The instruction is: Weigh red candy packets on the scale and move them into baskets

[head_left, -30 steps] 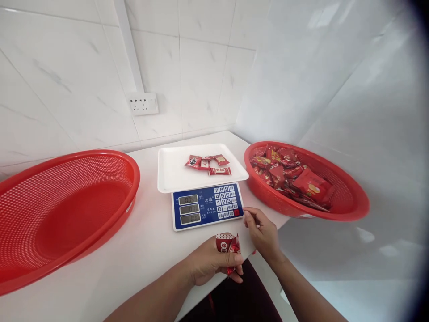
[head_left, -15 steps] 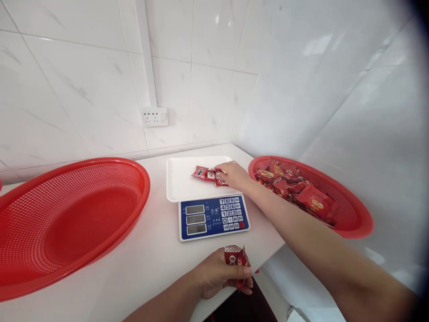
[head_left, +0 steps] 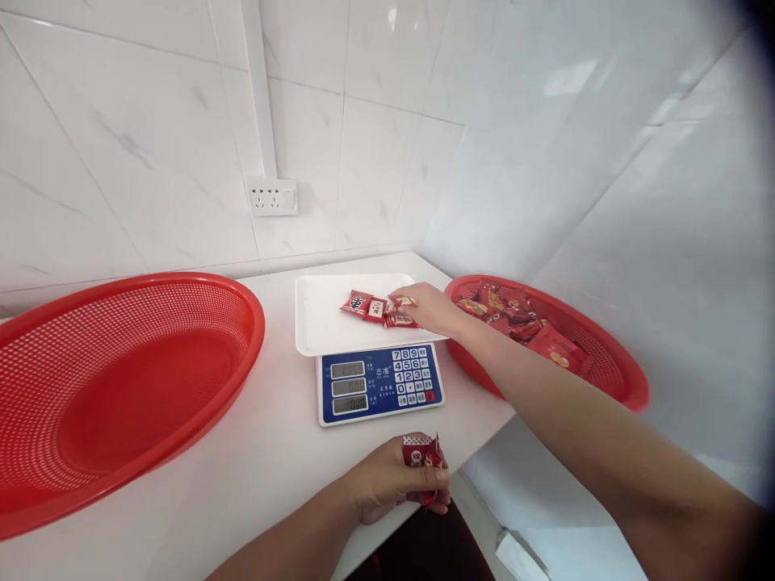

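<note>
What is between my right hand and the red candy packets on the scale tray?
Nothing visible. The right hand reaches over the right side of the scale tray, fingertips at the nearest of the red candy packets. The left hand holds wrapped candies apart, near the table edge.

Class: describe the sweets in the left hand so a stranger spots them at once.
Find the blue scale. Just in front, the left hand holds red-wrapped sweets. All other sweets lie on the white tray or in the basket.
</note>
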`<state>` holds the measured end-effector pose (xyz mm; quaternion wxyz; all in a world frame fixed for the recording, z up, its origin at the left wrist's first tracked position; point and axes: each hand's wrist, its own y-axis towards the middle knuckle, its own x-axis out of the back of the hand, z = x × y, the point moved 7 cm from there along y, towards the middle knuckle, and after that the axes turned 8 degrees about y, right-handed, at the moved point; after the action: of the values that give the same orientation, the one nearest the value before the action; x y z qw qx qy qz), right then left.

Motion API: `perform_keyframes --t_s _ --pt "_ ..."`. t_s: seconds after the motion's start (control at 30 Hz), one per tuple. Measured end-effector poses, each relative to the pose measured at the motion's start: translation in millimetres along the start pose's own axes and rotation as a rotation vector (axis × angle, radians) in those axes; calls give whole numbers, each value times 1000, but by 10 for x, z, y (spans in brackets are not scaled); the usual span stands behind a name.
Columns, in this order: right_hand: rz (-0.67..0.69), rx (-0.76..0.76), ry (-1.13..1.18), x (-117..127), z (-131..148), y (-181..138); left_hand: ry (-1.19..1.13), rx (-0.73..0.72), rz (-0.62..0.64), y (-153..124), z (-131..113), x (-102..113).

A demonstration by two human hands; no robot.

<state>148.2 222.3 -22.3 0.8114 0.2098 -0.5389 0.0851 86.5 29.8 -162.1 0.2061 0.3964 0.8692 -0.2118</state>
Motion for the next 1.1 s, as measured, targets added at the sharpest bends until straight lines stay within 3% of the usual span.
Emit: perform_keyframes --t_s 0.07,0.27,0.4,0.5,0.6,0.73,1.1 --pt "-43 24 64 67 19 -178 15 5 -2 -1 2 5" --pt "-433 -7 306 178 28 -1089 34 4 14 4 -5 0" --pt "-544 -199 515 -184 -236 -1653 31 44 -2 -6 -6 -22" --pt "-615 -362 672 -504 -485 -1909 27 72 -8 -13 -4 -33" --pt "-678 -459 703 -688 -624 -2039 21 78 4 -11 0 -41" --pt "-749 -453 703 -709 -634 -2097 20 75 19 -1 12 -46" --pt "-655 -498 604 -712 -585 -2090 7 94 8 4 10 -40"
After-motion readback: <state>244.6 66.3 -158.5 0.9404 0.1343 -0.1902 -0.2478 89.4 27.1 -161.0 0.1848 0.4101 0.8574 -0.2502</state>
